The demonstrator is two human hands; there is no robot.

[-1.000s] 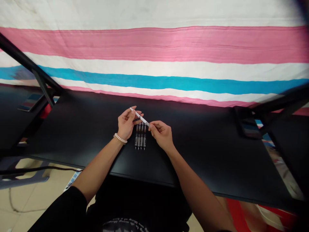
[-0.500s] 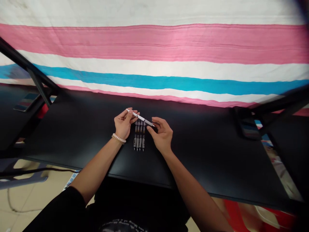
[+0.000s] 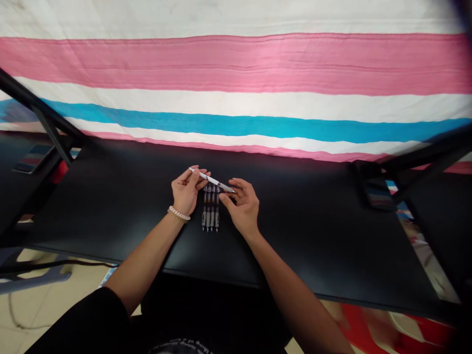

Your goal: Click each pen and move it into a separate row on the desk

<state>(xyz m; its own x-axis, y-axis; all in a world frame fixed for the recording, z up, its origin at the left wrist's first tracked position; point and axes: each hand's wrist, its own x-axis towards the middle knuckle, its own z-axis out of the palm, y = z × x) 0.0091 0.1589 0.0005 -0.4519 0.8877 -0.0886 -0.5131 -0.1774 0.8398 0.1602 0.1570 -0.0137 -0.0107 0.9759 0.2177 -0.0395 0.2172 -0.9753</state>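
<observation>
My left hand (image 3: 185,192), with a beaded bracelet on the wrist, pinches the upper end of a thin white pen (image 3: 211,180) held slanted above the black table (image 3: 313,231). My right hand (image 3: 240,205) is at the pen's lower right tip, fingers loosely curled around it. Under the pen, between both hands, three dark pens (image 3: 210,210) lie side by side on the table, pointing toward me.
A cloth with pink, white and blue stripes (image 3: 236,88) hangs behind the table. Black frame bars (image 3: 44,120) slope at the far left and right. A dark bracket-like part (image 3: 372,189) sits on the table at the right. Tiled floor shows below left.
My right hand slipped off the pen's end, opened a little, then closed back at the tip. Both hands and the view drifted slightly left.
</observation>
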